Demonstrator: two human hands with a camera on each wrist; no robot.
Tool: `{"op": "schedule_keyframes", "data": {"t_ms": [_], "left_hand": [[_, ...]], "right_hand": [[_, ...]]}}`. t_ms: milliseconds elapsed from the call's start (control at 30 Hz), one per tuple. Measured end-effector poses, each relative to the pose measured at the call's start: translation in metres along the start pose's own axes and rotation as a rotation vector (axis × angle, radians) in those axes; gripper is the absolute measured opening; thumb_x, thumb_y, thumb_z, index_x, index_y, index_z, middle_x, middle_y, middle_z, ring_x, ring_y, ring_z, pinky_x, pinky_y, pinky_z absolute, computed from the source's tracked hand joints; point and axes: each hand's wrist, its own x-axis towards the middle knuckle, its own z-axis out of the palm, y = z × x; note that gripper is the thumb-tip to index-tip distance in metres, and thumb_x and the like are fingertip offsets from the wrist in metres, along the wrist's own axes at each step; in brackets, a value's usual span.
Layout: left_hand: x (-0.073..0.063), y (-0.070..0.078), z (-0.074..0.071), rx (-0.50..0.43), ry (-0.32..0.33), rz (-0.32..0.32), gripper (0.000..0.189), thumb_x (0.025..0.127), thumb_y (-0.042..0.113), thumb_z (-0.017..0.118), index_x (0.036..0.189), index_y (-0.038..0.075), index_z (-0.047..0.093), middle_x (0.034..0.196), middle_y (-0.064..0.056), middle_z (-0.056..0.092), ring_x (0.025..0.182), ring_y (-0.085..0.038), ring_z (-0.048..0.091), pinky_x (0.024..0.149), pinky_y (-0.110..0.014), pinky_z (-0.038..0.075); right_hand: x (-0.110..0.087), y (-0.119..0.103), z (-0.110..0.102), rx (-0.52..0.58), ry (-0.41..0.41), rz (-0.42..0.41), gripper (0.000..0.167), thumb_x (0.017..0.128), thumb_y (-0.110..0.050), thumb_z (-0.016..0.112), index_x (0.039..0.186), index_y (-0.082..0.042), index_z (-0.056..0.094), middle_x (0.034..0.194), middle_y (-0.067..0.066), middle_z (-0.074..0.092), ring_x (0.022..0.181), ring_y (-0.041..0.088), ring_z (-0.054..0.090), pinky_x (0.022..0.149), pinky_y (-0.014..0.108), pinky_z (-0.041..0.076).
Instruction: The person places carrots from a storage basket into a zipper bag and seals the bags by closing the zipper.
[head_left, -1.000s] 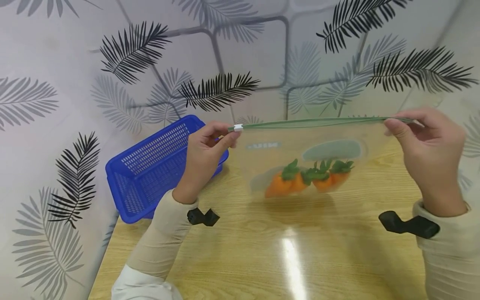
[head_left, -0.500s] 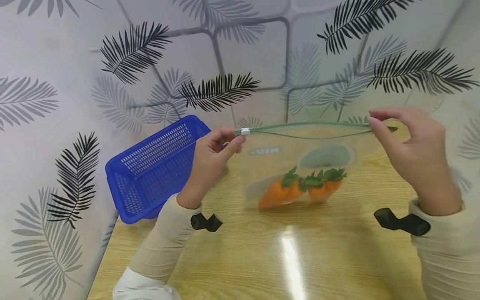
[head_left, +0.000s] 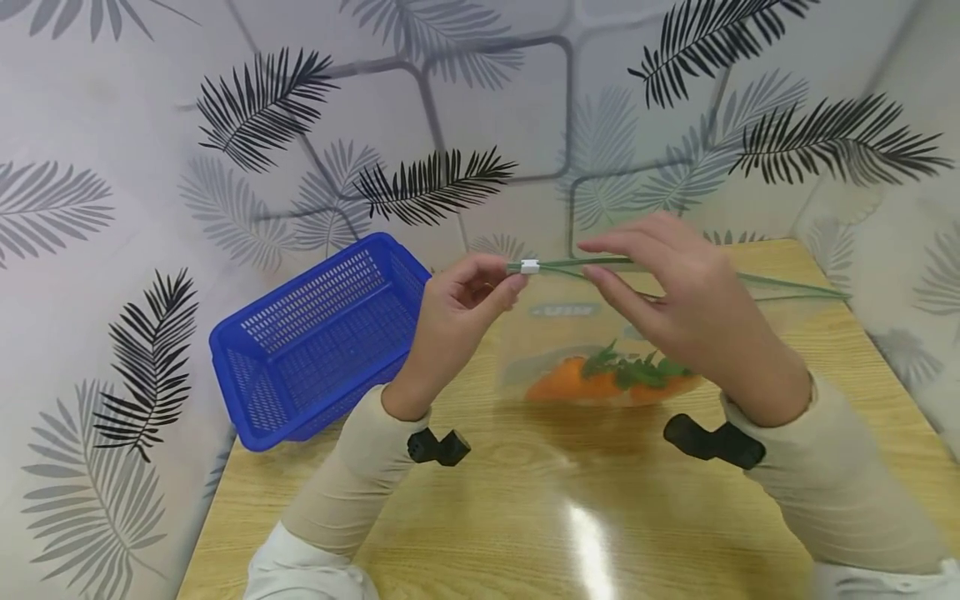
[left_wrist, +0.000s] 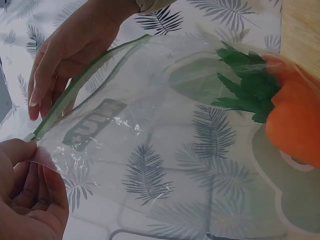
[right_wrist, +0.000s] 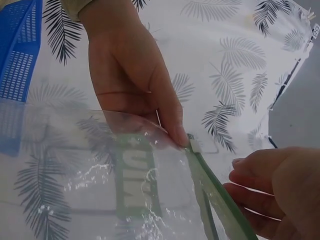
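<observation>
My left hand (head_left: 461, 321) pinches the upper left corner of a clear slider zip bag (head_left: 513, 333), just beside its white slider (head_left: 529, 267). The bag hangs upright over the table, and its green zip edge (head_left: 780, 286) stands parted to the right of the slider. Inside, at the bottom, lie orange carrots (head_left: 573, 379) with green leafy tops. My right hand (head_left: 682, 292) is at the zip edge with thumb and fingers apart, a short way right of the slider, and covers part of the bag. In the right wrist view its fingers (right_wrist: 255, 200) sit beside the green strip.
A blue perforated plastic basket (head_left: 322, 333) stands at the left of the wooden table (head_left: 517, 517), behind my left forearm. Light cloth with a leaf pattern (head_left: 495, 108) rises behind the table.
My right hand has let go of the bag's right end and moved left along the zip edge toward the slider. My left hand has shifted slightly right with the bag.
</observation>
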Motion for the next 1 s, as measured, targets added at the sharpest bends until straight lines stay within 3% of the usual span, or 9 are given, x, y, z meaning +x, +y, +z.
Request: {"op": "schedule_keyframes", "data": {"t_ms": [200,433,1000], "left_hand": [[0.000,-0.003,0.002,-0.016,-0.042,0.039,0.013,0.088,0.005,0.063,0.098,-0.004,0.063,0.084,-0.014,0.062,0.069,-0.036,0.055,0.061,-0.032,0.051],[-0.001,-0.003,0.003,-0.018,-0.051,0.058,0.015,0.088,0.008,0.063,0.098,-0.003,0.064,0.082,-0.016,0.061,0.069,-0.029,0.056,0.062,-0.032,0.051],[-0.003,-0.006,0.000,0.020,-0.051,0.081,0.014,0.089,0.006,0.061,0.100,-0.002,0.063,0.083,-0.013,0.061,0.070,-0.029,0.055,0.061,-0.031,0.050]], "right_hand": [[0.012,-0.002,0.016,0.050,-0.065,-0.024,0.025,0.090,-0.020,0.063,0.107,-0.002,0.067,0.098,0.009,0.064,0.093,0.023,0.056,0.081,0.033,0.045],[0.019,-0.007,0.026,0.076,-0.094,-0.057,0.020,0.083,-0.004,0.069,0.102,-0.002,0.067,0.096,0.008,0.063,0.091,0.022,0.057,0.078,0.031,0.046],[0.018,-0.003,0.031,0.095,-0.109,-0.079,0.015,0.079,0.001,0.071,0.095,0.000,0.068,0.090,0.007,0.064,0.083,0.017,0.058,0.074,0.023,0.046]]}}
